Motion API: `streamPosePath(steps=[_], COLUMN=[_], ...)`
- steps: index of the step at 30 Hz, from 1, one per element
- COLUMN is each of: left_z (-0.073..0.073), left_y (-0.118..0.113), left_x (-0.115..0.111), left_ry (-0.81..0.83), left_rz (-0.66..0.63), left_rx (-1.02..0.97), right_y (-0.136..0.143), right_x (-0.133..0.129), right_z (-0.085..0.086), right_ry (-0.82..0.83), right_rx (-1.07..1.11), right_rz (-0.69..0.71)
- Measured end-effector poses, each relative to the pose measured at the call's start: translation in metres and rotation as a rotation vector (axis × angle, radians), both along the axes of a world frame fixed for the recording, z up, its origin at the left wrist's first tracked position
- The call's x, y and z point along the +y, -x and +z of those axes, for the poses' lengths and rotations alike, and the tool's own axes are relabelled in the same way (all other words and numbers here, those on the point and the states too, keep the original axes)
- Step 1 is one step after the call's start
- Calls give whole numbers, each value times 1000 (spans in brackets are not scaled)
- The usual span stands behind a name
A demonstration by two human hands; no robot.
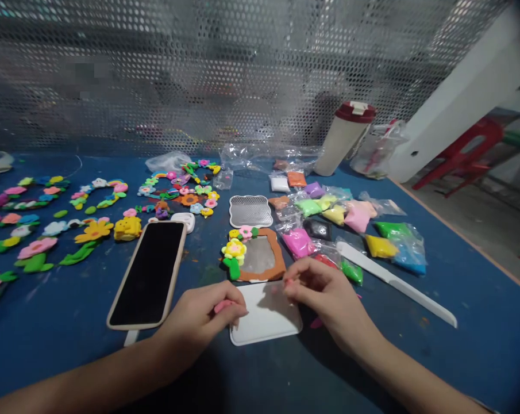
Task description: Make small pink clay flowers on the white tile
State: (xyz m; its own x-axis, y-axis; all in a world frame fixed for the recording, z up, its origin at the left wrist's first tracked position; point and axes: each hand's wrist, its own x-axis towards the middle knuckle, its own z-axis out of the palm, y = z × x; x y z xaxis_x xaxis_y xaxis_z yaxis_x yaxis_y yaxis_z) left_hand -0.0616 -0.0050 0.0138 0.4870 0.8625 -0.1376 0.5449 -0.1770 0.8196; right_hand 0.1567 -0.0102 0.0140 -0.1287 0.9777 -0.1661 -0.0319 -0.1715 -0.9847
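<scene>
My left hand [214,310] is closed on a piece of pink clay [223,306] over the left edge of a white board [266,316]. Above the board's right corner, my right hand [315,287] pinches a small bit of reddish-pink clay [289,282] between thumb and fingertips. Just behind the board lies a mirror frame [278,253] covered in brown clay, with yellow and pink flowers and green leaves on its left side. A plain scalloped mirror [250,211] rests behind that.
A phone [147,276] lies left of my hands, near many clay flower pieces [93,231]. To the right are bags of coloured clay [357,217] and a long white knife-like tool [397,282]. A tumbler [346,138] stands at the back by perforated metal.
</scene>
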Motion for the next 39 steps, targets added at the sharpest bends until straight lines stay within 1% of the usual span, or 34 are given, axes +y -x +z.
streamPosePath(steps=[3,6,9,12,14,16,19,21,24,26,29,32,34,36,39], left_z=[-3,-6,-10,-12,-11,-6,0,1,-3,-6,-8,-5,-1,2,3], left_y=[-1,-1,2,6,8,7,5,4,2,2,3,-1,-8,-18,-32], left_x=[0,0,-1,-3,-4,-5,-5,-4,-5,-7,-9,-9,-7,-6,-6], left_ry=[-56,-39,5,-18,-37,-65,-133,-143,-134,-116,-43,-98,-129,-87,127], left_rz=[56,117,101,74,97,94,36,16,-27,-43,9,20,19,43,132], left_rx=[13,6,-7,-13,-10,-22,-73,-109,-148,-151,-100,-3,3,-34,-157], right_y=[3,6,7,5,4,4,5,6,9,10,13,13,11,9,6], right_x=[-6,-10,-13,-13,-14,-14,-14,-14,-15,-16,-19,-17,-13,-8,-3], right_z=[1,0,-3,-5,-6,-6,-4,-2,-1,-3,-10,-15,-17,-17,-19], right_ry=[2,-23,-125,-266,-328,-357,-357,-345,-284,-234,-229,-356,-478,-571,-607], right_rx=[-25,-52,-172,-286,-317,-347,-398,-393,-340,-339,-413,-490,-520,-529,-525], right_rz=[24,57,83,157,201,192,137,135,195,250,297,305,314,335,319])
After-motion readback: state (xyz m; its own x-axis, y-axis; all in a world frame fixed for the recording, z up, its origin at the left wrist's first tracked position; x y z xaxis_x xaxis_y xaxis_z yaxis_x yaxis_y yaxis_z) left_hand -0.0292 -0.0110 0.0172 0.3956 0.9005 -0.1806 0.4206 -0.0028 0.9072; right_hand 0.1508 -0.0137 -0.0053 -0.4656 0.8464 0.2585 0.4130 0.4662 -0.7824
